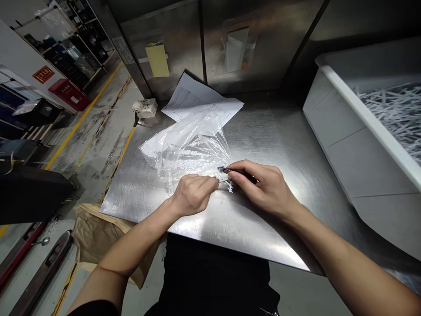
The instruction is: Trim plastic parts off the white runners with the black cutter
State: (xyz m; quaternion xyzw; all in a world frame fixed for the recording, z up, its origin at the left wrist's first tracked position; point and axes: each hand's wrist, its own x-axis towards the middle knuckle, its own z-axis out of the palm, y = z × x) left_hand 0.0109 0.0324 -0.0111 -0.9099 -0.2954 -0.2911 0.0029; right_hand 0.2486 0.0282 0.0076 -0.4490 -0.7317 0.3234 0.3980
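My left hand (196, 193) is closed in a pinch on a small white branched plastic piece (227, 182), whose thin arms stick out to the right of the fingers. In my right hand (263, 184), a small dark metal nail clipper (225, 170) is gripped between thumb and fingers. Its head is just above the white piece; whether they touch, I cannot tell. Behind both hands, a clear plastic bag (197, 145) lies crumpled on the metal table (263, 131). The fingers hide part of the piece and of the clipper.
At right stands a large white bin (362, 145) with many thin white plastic pieces (394, 109). Printed papers (204, 98) lie under the bag's far end. A power socket (147, 108) sits at the far left corner. A brown paper sack (98, 232) is below the table's left edge.
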